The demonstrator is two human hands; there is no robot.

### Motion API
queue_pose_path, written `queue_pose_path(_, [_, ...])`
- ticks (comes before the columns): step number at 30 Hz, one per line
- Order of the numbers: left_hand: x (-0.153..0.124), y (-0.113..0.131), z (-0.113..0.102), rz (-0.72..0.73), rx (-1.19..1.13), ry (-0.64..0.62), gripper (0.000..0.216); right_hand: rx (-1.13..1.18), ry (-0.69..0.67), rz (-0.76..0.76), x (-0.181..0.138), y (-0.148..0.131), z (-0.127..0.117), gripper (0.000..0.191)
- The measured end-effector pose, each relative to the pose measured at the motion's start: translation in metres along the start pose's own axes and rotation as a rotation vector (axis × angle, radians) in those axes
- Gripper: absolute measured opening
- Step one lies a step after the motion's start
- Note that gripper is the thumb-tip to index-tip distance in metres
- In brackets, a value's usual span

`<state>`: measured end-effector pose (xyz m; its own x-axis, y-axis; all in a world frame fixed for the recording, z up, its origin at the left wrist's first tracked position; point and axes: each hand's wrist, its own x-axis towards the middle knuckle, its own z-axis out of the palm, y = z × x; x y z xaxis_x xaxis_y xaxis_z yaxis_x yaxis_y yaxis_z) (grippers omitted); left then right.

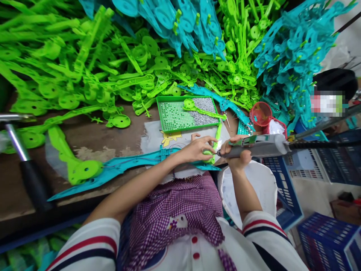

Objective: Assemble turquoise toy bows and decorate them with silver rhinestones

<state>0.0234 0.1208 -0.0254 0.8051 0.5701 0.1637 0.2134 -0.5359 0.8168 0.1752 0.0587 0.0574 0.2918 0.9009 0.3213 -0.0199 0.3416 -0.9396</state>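
My left hand [197, 148] presses fingers down on a green plastic part [214, 145] that lies over a long teal plastic piece [124, 167] on the worktable edge. My right hand [238, 152] is wrapped round a grey powered screwdriver [258, 146], whose tip points left at the green part right beside my left fingers. Just behind the hands sits a green tray [160, 113] holding small silvery screws, with a green part resting across it.
Heaps of green parts [84, 67] and teal parts [293, 49] cover the back of the brown table [93, 137]. A red cup [261, 113] stands at right. Blue crates [327, 233] are at right below. A metal-handled tool [19, 150] is at left.
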Motion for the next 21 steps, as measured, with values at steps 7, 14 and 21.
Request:
queue_pose_path(7, [0.005, -0.01, 0.001, -0.193, -0.087, -0.079, 0.04, 0.093, -0.002, 0.035, -0.016, -0.005, -0.013, 0.054])
queue_pose_path(14, [0.008, -0.012, 0.004, -0.314, -0.152, -0.063, 0.054, 0.135, -0.038, 0.1, -0.02, 0.016, -0.015, 0.054])
queue_pose_path(21, [0.01, -0.002, 0.0, -0.318, -0.028, -0.063, 0.037, -0.012, -0.147, 0.186, -0.028, 0.041, -0.026, 0.068])
